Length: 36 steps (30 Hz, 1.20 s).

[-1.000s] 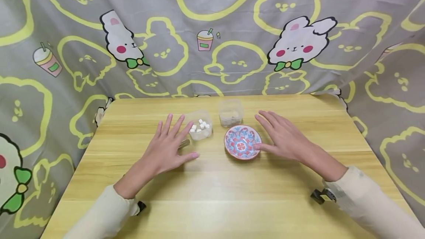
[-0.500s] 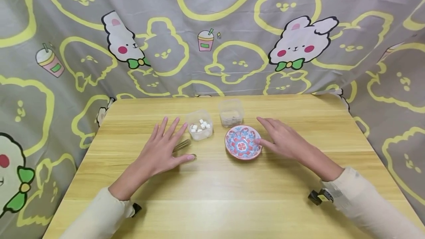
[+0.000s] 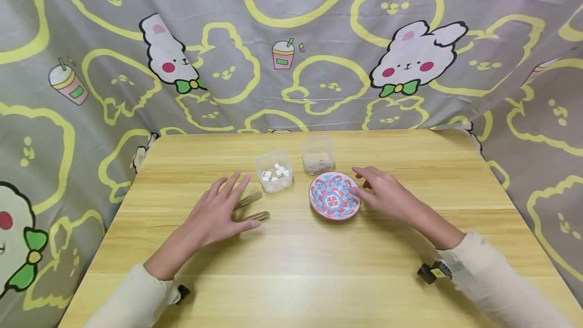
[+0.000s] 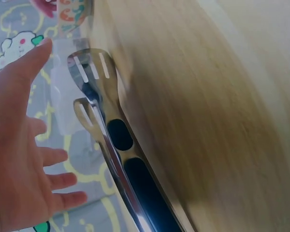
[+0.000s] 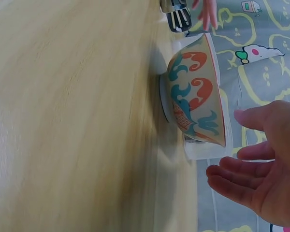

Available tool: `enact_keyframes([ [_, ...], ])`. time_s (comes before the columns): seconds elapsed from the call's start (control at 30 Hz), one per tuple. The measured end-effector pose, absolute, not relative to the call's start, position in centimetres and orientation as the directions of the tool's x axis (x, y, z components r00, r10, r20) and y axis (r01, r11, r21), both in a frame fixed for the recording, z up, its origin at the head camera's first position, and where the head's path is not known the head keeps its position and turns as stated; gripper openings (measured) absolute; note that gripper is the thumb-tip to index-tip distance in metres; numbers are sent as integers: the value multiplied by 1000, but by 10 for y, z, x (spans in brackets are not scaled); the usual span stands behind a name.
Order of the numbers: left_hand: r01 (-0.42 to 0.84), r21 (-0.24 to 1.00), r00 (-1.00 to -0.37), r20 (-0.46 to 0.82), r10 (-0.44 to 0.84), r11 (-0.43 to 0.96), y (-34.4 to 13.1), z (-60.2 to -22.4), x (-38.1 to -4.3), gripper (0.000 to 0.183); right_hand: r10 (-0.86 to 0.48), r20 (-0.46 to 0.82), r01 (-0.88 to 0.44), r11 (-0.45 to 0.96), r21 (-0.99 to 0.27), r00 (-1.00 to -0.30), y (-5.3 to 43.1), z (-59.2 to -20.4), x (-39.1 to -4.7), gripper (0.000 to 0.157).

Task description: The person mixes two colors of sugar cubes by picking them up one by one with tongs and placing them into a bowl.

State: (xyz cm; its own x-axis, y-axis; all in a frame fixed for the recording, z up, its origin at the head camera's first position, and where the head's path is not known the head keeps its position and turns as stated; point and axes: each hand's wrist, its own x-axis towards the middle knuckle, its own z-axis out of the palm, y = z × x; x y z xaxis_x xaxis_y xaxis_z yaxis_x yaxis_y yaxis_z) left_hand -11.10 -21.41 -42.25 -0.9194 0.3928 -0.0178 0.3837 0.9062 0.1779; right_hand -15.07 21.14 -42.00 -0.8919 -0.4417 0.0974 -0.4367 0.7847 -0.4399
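Note:
My left hand [image 3: 210, 220] hovers with spread fingers over a pair of metal tongs [image 3: 251, 200]. The left wrist view gives slotted tips and dark grip inserts on the tongs [image 4: 111, 108]; a gap separates them from the hand. To the right stands a bowl [image 3: 332, 197] with a red and blue pattern. My right hand [image 3: 389, 195] is at its right side, fingers loosely bent and holding nothing. In the right wrist view the thumb and fingers stay apart from the bowl [image 5: 195, 92]. The head view puts the thumb tip over the bowl's rim.
A clear plastic box [image 3: 273, 155] with several white cubes stands behind the tongs. Another clear box [image 3: 317, 141], its contents unclear, stands just behind the bowl. Everything rests on a wooden table [image 3: 291, 272], with a patterned curtain [image 3: 282, 95] along its back and sides.
My left hand has drawn back toward me and left, uncovering more of the tongs. The right hand's fingers have bent more beside the bowl. Bowl and boxes stay put.

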Motion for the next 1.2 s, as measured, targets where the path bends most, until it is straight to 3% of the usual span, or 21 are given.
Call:
enact_keyframes([
  [0.3,361,189,-926,-45,376,913,-219,-428,-108,113,-404,67,-373,752,-543,-912,213,-427,-151,49],
  [0.6,357,158,-928,-54,369,921,-226,-432,-106,110,-345,-42,-230,705,-671,-938,214,-429,-151,43],
  [0.87,341,149,-931,-84,356,928,-235,-435,-102,105,-307,-181,-26,564,-825,-934,214,-430,-153,44],
  [1.2,322,164,-928,-140,345,932,-240,-434,-100,99,-304,-230,56,488,-871,-924,214,-436,-156,46],
])
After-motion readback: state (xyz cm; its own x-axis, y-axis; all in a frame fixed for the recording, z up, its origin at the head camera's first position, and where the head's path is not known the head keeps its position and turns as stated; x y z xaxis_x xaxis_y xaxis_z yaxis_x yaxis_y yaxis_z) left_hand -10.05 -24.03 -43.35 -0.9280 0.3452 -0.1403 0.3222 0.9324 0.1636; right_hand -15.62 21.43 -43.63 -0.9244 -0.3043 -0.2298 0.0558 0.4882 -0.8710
